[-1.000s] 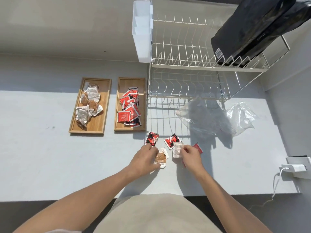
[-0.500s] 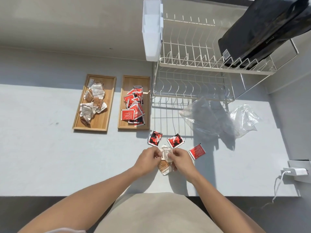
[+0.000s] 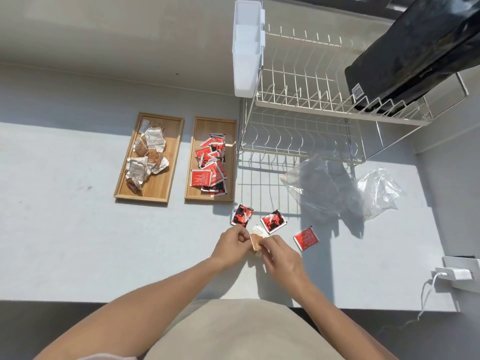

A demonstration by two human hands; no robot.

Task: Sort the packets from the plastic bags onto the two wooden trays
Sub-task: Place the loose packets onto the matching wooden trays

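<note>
Brown-and-white sauce packets point(image 3: 256, 241) are pinched between my left hand point(image 3: 231, 246) and my right hand point(image 3: 279, 253) just above the counter; both hands grip the small stack together. Three red packets lie loose beyond my hands: one point(image 3: 242, 215) on the left, one point(image 3: 273, 221) in the middle, one point(image 3: 306, 238) to the right. The left wooden tray point(image 3: 171, 162) holds several brown-and-white packets. The right wooden tray point(image 3: 232, 162) holds several red packets. Two empty clear plastic bags point(image 3: 311, 185) point(image 3: 379, 190) lie to the right.
A cream wire dish rack point(image 3: 306, 107) with a white cutlery holder point(image 3: 246, 48) stands behind the bags, with a black bag point(image 3: 415, 53) resting on top. A white charger point(image 3: 453, 274) with its cable sits at the counter's right edge. The counter's front edge runs below my arms.
My hands came together and lifted the brown-and-white packets off the counter into one stack. The red packet once under my right hand lies uncovered. The view shifted slightly.
</note>
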